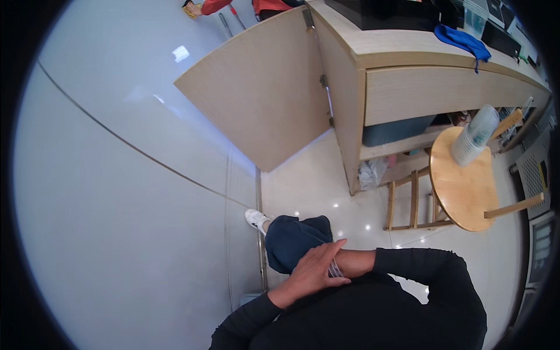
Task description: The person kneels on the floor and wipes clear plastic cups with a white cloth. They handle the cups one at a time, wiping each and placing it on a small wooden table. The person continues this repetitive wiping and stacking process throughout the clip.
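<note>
My left hand (308, 273) lies across my right wrist (356, 262), back side up, in front of my dark top. Its thumb and a finger straddle several clear, thin bands (335, 267) at that wrist; what they belong to is unclear. My right hand is hidden beneath the left one. Just ahead are a dark blue trouser leg (295, 243) and a white shoe (257, 219), close to the foot of a glossy pale wall (144, 227).
A low wooden door (267, 87) hangs hinged to a wooden counter (341, 92). A wooden chair (463, 192) bears stacked clear plastic cups (474, 138). A blue cloth (463, 41) hangs over the counter's edge. Beyond, a red-sleeved person's hand (194, 8) presses a yellow cloth (188, 9) against the wall.
</note>
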Available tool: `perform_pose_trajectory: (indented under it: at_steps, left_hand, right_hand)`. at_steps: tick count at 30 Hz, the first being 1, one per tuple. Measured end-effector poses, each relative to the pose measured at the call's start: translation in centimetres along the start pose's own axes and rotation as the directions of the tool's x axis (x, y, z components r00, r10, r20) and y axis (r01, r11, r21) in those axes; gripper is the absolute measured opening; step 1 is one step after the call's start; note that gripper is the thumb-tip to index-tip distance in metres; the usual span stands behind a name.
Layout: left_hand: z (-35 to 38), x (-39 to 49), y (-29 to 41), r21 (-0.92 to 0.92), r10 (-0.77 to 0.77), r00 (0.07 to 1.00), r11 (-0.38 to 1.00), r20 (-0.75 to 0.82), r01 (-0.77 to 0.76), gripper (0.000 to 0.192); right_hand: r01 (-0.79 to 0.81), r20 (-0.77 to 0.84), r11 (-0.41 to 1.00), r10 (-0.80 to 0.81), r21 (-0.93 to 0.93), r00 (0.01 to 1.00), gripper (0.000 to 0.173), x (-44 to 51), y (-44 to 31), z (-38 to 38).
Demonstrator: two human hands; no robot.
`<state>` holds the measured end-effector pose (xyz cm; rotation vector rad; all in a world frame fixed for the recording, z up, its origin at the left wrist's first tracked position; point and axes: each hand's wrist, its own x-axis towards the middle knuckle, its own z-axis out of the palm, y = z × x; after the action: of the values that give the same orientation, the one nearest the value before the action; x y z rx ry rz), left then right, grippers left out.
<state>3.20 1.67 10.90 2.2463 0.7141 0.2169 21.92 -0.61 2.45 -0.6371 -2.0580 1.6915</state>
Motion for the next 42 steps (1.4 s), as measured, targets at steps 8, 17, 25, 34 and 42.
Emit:
perform_pose_trajectory:
  at_steps: [8,17,25,34,42]
  left_hand:
    - [0.0,1.3,1.0,0.143,-0.071,0.993,0.986,-0.092,0.084,0.107]
    - [-0.5,2.2,1.2,0.074,-0.186,0.977,0.978,-0.104,0.194,0.108]
    - [-0.5,2.2,0.7,-0.051,-0.319,0.933,0.948,-0.166,0.315,0.103]
    - [-0.3,1.9,-0.2,-0.124,-0.32,0.939,0.944,-0.125,0.306,0.099]
    - [-0.5,1.6,0.2,-0.196,-0.396,0.913,0.907,-0.092,0.373,0.106]
  right_hand:
    - [-0.21,-0.197,0.966,0.237,0.148,0.951,0.024,-4.4,-3.6,-3.0]
    - [0.06,-0.648,0.86,0.335,0.507,0.684,0.034,-11.5,-1.0,-4.2]
    - [-0.135,-0.629,0.964,0.251,0.227,0.736,0.019,-7.4,-3.4,-0.9]
    - [-0.124,-0.549,0.956,-0.043,-0.264,0.835,0.02,-6.5,-3.6,-0.5]
    - [-0.374,-0.87,0.866,-0.126,-0.331,0.477,0.014,-11.0,-5.7,-4.1]
